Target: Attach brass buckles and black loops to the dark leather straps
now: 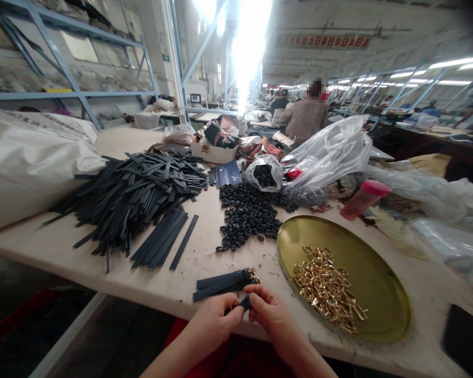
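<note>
Close to the table's near edge, my left hand (216, 317) and my right hand (275, 315) meet with fingers pinched around a dark strap (245, 302). Most of that strap is hidden by the fingers. Just beyond them lie a few dark straps (220, 283), with gold buckles at their right end. To the right, a round gold tray (299, 231) bears a heap of gold buckles (327, 289). Farther back in the middle is a spread of small black loops (248, 212). Flat dark strips (161, 239) lie side by side at left, with a single strip (184, 241) beside them.
A big pile of dark strips (134, 194) covers the back left, against a white sack (31, 163). Behind the loops are a bag of black loops (264, 176), a carton (214, 153) and clear plastic (331, 152). A pink-lidded jar (364, 199) leans behind the tray. Another person (307, 115) sits far back.
</note>
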Action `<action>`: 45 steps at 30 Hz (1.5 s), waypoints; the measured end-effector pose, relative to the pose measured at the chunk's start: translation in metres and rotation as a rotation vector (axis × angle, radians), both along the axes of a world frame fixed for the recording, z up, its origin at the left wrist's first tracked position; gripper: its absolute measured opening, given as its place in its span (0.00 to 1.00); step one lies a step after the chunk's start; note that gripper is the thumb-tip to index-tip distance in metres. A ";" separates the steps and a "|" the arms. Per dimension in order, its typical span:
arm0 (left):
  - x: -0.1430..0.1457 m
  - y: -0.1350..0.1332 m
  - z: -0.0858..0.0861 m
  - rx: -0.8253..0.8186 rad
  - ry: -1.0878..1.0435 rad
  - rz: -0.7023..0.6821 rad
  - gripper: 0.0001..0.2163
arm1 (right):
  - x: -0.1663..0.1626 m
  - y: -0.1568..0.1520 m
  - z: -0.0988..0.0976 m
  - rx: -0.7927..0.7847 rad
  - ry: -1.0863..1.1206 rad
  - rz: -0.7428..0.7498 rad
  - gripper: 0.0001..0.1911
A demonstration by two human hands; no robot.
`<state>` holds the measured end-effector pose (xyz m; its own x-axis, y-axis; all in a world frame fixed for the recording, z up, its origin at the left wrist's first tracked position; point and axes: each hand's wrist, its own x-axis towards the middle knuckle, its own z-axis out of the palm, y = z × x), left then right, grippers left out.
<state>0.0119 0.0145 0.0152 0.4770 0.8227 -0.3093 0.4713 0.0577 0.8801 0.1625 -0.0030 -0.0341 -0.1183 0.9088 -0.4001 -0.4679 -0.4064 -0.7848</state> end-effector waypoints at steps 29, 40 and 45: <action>-0.006 -0.009 -0.007 0.049 -0.131 0.172 0.09 | -0.013 -0.005 0.017 0.102 -0.050 0.070 0.15; -0.007 0.002 -0.003 -0.068 -0.038 0.170 0.11 | -0.011 0.000 0.003 -0.079 0.231 0.217 0.14; -0.008 -0.001 -0.004 -0.044 0.095 0.131 0.11 | -0.005 -0.007 0.006 -0.114 0.413 0.291 0.11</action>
